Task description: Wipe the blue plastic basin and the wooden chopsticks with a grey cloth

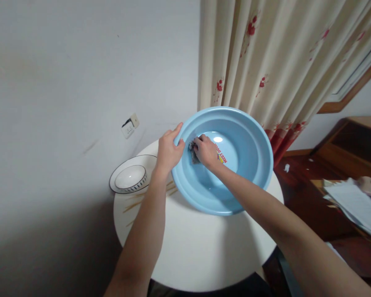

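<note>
A light blue plastic basin (247,165) is tilted up on the round white table (200,247), its inside facing me. At its left rim is my left hand (170,149), with the thumb at the inner side and the fingers along the outside, gripping the edge. Inside the basin my right hand (206,152) is closed on a grey, patterned cloth (195,156) and presses it against the left inner wall. Red lettering and a yellow print show on the basin's bottom, partly covered by my right hand and wrist.
Left of the basin, a white bowl (130,178) sits on a dark-rimmed plate (113,181). Several chopsticks (134,205) lie beside them, partly behind my left arm. A wall socket (128,129), a flowered curtain (250,49) and papers (352,202) on the right surround the table.
</note>
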Demonstrator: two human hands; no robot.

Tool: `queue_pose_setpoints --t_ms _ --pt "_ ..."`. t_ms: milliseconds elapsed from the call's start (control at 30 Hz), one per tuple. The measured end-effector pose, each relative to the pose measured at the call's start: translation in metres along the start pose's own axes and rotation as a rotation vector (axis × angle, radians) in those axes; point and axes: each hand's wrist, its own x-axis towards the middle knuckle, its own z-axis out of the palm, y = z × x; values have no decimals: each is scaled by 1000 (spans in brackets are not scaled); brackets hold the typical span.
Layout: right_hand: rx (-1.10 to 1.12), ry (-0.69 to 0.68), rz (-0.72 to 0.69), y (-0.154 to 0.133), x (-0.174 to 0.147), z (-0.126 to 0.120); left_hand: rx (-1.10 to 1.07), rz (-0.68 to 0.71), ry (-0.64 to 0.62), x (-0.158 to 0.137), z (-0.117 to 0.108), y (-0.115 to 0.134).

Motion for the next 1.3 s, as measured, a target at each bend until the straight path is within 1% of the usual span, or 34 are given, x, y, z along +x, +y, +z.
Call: queue_pose_setpoints --t_ms 167,367,500,600,767,900,1100,1233,1300 --pt "-1 -32 -208 -5 -17 5 14 -6 1 -1 -1 0" --pt "-11 -71 -334 0 -39 18 4 -22 10 1 1 1" --pt "-14 -91 -431 6 -41 22 6 -32 -1 2 2 0" --pt "-44 -92 -453 7 -38 21 10 -17 -20 2 1 -1" --pt "-62 -69 -405 6 -29 16 20 6 -22 2 0 1" --pt "-56 -28 -340 13 -15 11 24 17 -20 1 -1 3" --pt "-28 25 -126 42 2 -2 23 19 -9 0 -1 3" --pt "-78 24 16 62 -4 -14 20 5 -4 0 0 3" --pt "-129 -18 112 70 -11 -19 15 -6 1 0 0 3"
